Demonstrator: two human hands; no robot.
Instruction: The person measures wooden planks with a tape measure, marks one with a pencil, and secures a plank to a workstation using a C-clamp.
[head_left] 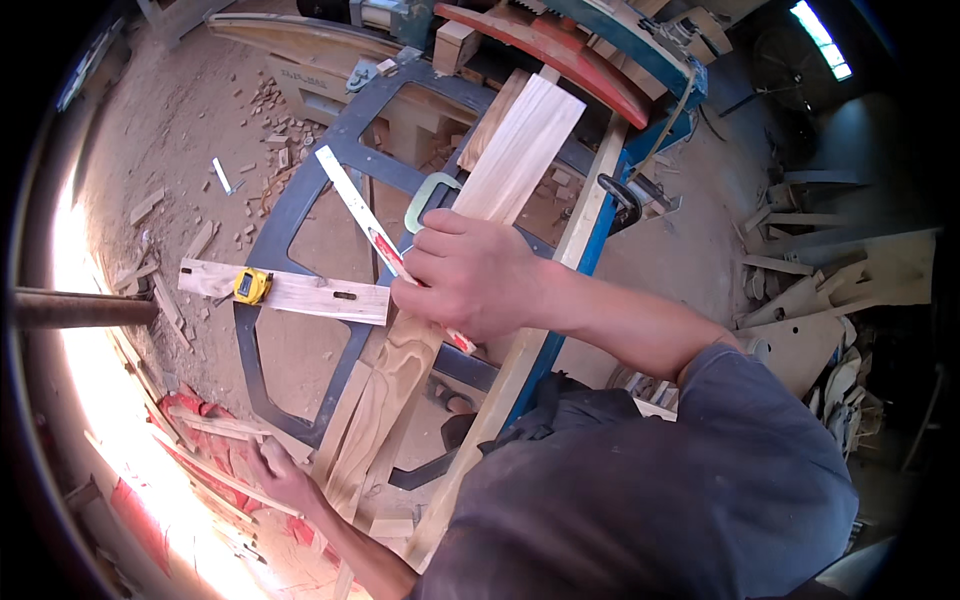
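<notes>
My right hand (478, 272) is closed around a narrow straight strip (350, 197), whitish with red patches, held across a wooden board (522, 150). Under my wrist and below it runs another board with wavy grain (385, 395). A pale green loop-shaped piece (430, 203) sits just beyond my knuckles. To the left, a slotted wooden piece (310, 293) carries a yellow tape measure (252, 286). My left hand (285, 478) is low at the left, fingers apart, above thin wooden strips (225, 478); nothing shows in it.
A dark metal frame (275, 225) with large openings supports the boards. Along its right side runs a blue beam (590, 260) with a black knob (620, 195). A red curved part (550, 55) stands at the far end. Wood scraps (270, 110) litter the floor; wood pieces (820, 300) are piled right.
</notes>
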